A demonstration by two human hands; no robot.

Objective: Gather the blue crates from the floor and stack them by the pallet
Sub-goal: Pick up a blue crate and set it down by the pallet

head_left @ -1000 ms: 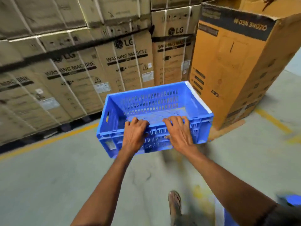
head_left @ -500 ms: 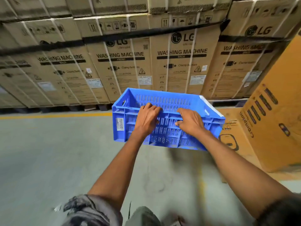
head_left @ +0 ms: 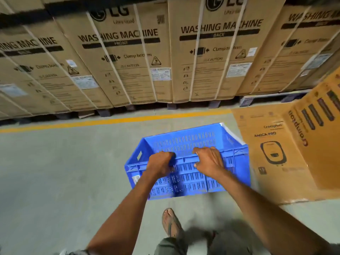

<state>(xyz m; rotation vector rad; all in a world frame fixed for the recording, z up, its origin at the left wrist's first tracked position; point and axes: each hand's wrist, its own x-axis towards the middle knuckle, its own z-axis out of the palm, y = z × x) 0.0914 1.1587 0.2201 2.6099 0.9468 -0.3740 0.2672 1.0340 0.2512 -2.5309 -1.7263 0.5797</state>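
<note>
One blue slotted plastic crate (head_left: 185, 144) is empty and hangs low over the grey floor, tilted a little. My left hand (head_left: 161, 163) grips its near rim at the left, fingers curled over the edge. My right hand (head_left: 209, 159) holds the same rim further right. The pallets (head_left: 257, 99) lie beyond it under the row of washing machine cartons. I cannot tell whether the crate's bottom touches the floor.
Tall LG washing machine cartons (head_left: 211, 52) form a wall ahead. An orange floor line (head_left: 110, 121) runs in front of them. A large Crompton carton (head_left: 294, 144) stands close on the crate's right. My sandalled foot (head_left: 171, 223) is just behind the crate.
The crate has come down from chest height toward the floor, and I have moved closer to the cartons. Both hands keep their grip on the near rim.
</note>
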